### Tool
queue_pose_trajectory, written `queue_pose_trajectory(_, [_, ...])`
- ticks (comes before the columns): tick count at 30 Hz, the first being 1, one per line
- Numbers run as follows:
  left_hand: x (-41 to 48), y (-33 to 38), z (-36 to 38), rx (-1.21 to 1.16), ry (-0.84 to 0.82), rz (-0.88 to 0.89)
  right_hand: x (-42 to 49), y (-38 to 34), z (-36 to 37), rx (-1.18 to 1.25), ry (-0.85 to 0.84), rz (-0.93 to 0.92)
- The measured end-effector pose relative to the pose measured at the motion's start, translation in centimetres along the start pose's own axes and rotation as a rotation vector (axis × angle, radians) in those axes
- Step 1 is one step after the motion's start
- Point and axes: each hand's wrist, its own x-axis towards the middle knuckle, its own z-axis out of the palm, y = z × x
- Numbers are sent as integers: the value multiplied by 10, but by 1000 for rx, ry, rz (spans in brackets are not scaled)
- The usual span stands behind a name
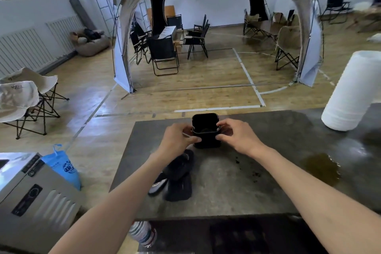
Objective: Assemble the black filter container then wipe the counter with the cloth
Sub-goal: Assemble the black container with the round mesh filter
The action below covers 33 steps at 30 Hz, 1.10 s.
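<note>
A black square filter container [206, 130] stands upright near the far edge of the grey counter [226, 196]. My left hand [177, 139] pinches its left rim and side. My right hand [237, 133] grips its right rim. Its open top faces up and the inside is dark. A black cloth [178, 175] with a white patterned edge lies crumpled on the counter just under my left forearm, close to the container.
A brown puddle [321, 169] and dark crumbs [255, 175] lie on the counter's right side. A white paper-towel roll [350, 93] stands at the far right. A metal appliance [31, 196] and a blue bag [64, 167] sit to the left, a plastic bottle [144, 233] below.
</note>
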Motion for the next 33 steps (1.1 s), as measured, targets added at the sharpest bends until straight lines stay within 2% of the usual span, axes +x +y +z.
queue_pose_trajectory(6, [-24, -4, 4, 39, -10, 24, -30, -1, 6, 38, 33, -2])
queue_pose_trajectory(10, [-26, 1, -5, 64, -18, 30, -34, -13, 1, -42, 9, 11])
queue_pose_trajectory(13, [-29, -3, -20, 118, -14, 23, -41, -27, -1, -170, 175, -48])
queue_pose_trajectory(16, [-43, -10, -43, 361, 13, 88, -47, -50, 6, -85, 317, -157])
queue_pose_trajectory(19, [-63, -22, -61, 492, -53, 152, -53, -70, 24, -97, 163, -272])
queue_pose_trajectory(21, [-73, -35, -68, 526, -126, 217, -58, -79, 39, -236, 7, -326])
queue_pose_trajectory(24, [-84, -52, -73, 537, -215, 263, -61, -80, 60, -453, -141, -347])
queue_pose_trajectory(27, [-94, -58, -69, 546, -176, 294, -64, -79, 73, -505, -183, -334])
queue_pose_trajectory(33, [-105, -66, -63, 514, -35, 340, -63, -80, 81, -437, -181, -296])
